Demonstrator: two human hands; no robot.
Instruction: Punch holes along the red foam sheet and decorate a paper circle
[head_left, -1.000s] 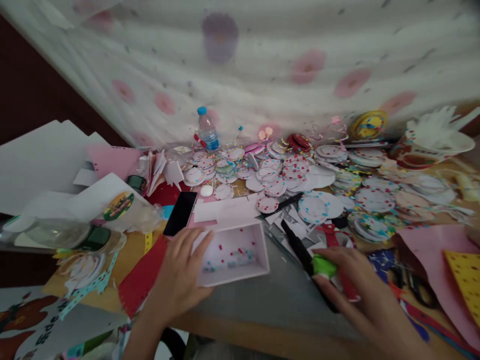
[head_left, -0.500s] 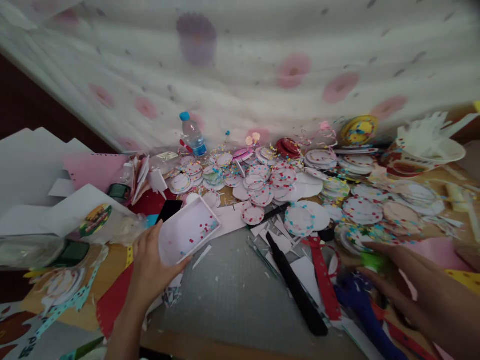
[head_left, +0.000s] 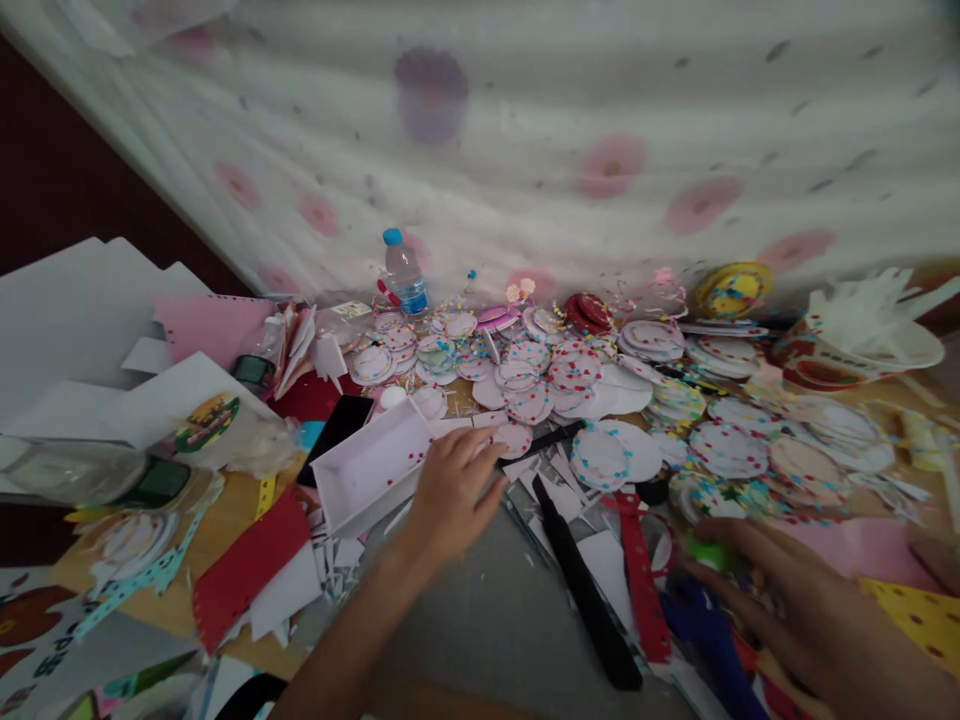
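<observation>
My left hand (head_left: pixel 454 490) hovers with spread fingers over the grey mat (head_left: pixel 480 620), near a dotted paper disc (head_left: pixel 512 438), and nothing shows in its grasp. Just left of it lies an open white box (head_left: pixel 371 465) with small red dots inside. On the right, my right hand (head_left: pixel 787 590) has its fingers curled around a bright green item (head_left: pixel 709 553), whose shape is blurred. A blue tool (head_left: pixel 705 635) and a red dotted strip (head_left: pixel 642 580) lie beside that hand. Between the hands rests a long black cutter (head_left: pixel 585 590).
Many dotted paper discs (head_left: pixel 576 365) cover the back of the table. A water bottle (head_left: pixel 406 275) stands behind them, a bowl of white pieces (head_left: pixel 862 335) at right. A black phone (head_left: pixel 335 437), red card (head_left: pixel 251 565) and lying bottle (head_left: pixel 90 475) are at left.
My left hand has let go of the white box, which now rests on the table, and has moved right. My right hand is still at the green item. The view has shifted slightly.
</observation>
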